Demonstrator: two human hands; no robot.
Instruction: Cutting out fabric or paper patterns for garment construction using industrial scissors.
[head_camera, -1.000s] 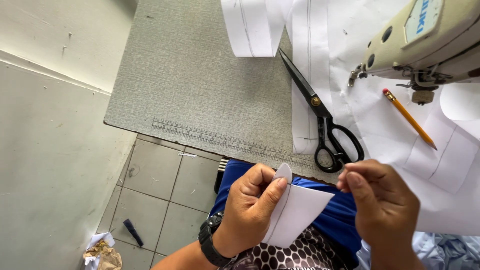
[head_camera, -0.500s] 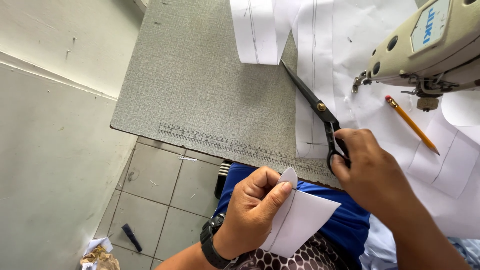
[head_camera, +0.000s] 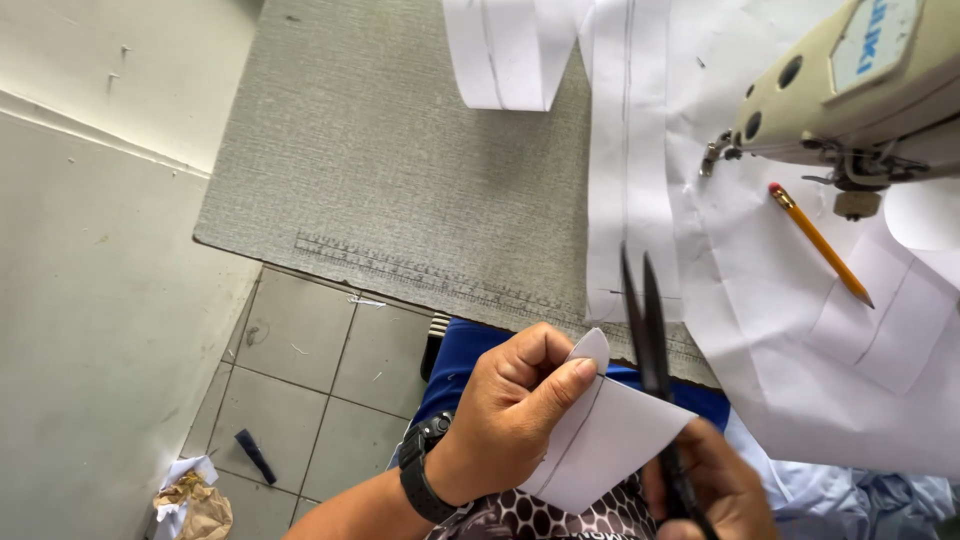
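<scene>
My left hand (head_camera: 515, 410) pinches a small white fabric piece (head_camera: 605, 445) with a pencilled curved line, holding it above my lap at the table's near edge. My right hand (head_camera: 715, 490) grips black scissors (head_camera: 650, 340) by the handles. The blades point away from me, slightly apart, just right of the piece's top edge. A black watch (head_camera: 420, 480) sits on my left wrist.
A grey sewing table (head_camera: 380, 170) carries white fabric panels (head_camera: 760, 300), a folded white strip (head_camera: 510, 50), an orange pencil (head_camera: 820, 243) and a cream sewing machine head (head_camera: 850, 90). Tiled floor (head_camera: 300, 370) at left holds crumpled scraps (head_camera: 195, 500) by a wall.
My right hand left the white piece, reached to the table, took the scissors and brought them back beside the piece. My left hand kept hold of it.
</scene>
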